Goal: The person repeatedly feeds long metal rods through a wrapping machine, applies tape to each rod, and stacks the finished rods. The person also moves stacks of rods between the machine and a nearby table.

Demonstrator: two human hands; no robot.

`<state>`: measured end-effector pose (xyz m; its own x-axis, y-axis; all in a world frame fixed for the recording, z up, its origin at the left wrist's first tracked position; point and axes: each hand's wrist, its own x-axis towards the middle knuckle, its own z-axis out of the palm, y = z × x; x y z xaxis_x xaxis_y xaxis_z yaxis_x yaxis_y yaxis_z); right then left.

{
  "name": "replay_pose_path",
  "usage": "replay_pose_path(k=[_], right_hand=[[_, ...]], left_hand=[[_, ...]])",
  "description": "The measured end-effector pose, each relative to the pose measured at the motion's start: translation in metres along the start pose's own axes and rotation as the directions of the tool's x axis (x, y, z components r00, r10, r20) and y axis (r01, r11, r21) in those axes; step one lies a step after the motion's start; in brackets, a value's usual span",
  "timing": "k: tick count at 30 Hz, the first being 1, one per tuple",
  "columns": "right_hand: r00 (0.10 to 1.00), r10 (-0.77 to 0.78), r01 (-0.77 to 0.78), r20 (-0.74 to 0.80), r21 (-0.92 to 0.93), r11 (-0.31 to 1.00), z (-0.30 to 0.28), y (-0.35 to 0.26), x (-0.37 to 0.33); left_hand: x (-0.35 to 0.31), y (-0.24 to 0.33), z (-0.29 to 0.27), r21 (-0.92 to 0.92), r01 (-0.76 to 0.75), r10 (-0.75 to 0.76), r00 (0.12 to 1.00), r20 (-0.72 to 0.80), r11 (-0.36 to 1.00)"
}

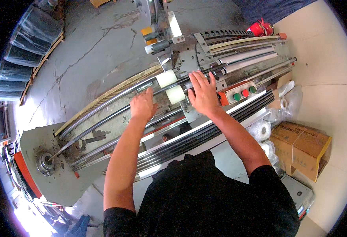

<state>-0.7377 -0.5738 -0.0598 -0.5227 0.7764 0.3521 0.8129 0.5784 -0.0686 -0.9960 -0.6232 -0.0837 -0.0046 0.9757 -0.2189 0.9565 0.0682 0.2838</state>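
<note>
A long machine point(68, 150) with parallel metal rods stretches across in front of me. My left hand point(142, 106) lies with curled fingers over the long middle rod point(102, 122), just left of two white rollers point(175, 94). Its fingertips are partly hidden. My right hand point(203, 94) is to the right of the rollers, fingers stretched out and thumb apart, resting over the same rod line near the carriage plate. Beside its wrist is an orange control box point(236, 94) with green and red buttons.
A wrench point(92, 140) lies on the machine bed at left. Several dark rods point(205, 128) line the near side. At right stand a cardboard box point(298, 146) and plastic-wrapped rolls point(259, 129). Wrapped black rolls point(35, 37) are at far left, a red object point(260, 28) at the back.
</note>
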Motion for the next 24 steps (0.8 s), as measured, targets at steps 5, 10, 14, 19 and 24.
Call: replay_pose_path(k=[5, 10, 14, 19, 24], right_hand=[[1.000, 0.001, -0.001, -0.004, -0.029, 1.000, 0.002, -0.001, 0.001], [1.000, 0.024, -0.024, -0.006, -0.053, 0.998, 0.000, -0.001, 0.001], [0.999, 0.033, -0.034, -0.010, -0.066, 0.997, 0.001, 0.001, 0.002], [0.997, 0.080, -0.078, 0.010, -0.115, 0.990, 0.001, 0.000, 0.001], [0.998, 0.063, -0.063, 0.000, -0.083, 0.995, 0.000, 0.001, 0.002]], left_hand=[[-0.035, -0.067, 0.004, -0.040, 0.053, -0.056, 0.995, -0.078, 0.998], [-0.080, -0.153, -0.006, -0.036, 0.175, -0.177, 0.983, -0.056, 0.984], [-0.119, -0.237, -0.010, -0.006, 0.328, -0.328, 0.943, -0.055, 0.945], [-0.153, -0.326, -0.002, 0.094, 0.493, -0.489, 0.870, -0.061, 0.865], [-0.126, -0.282, -0.017, 0.123, 0.537, -0.549, 0.830, 0.098, 0.835]])
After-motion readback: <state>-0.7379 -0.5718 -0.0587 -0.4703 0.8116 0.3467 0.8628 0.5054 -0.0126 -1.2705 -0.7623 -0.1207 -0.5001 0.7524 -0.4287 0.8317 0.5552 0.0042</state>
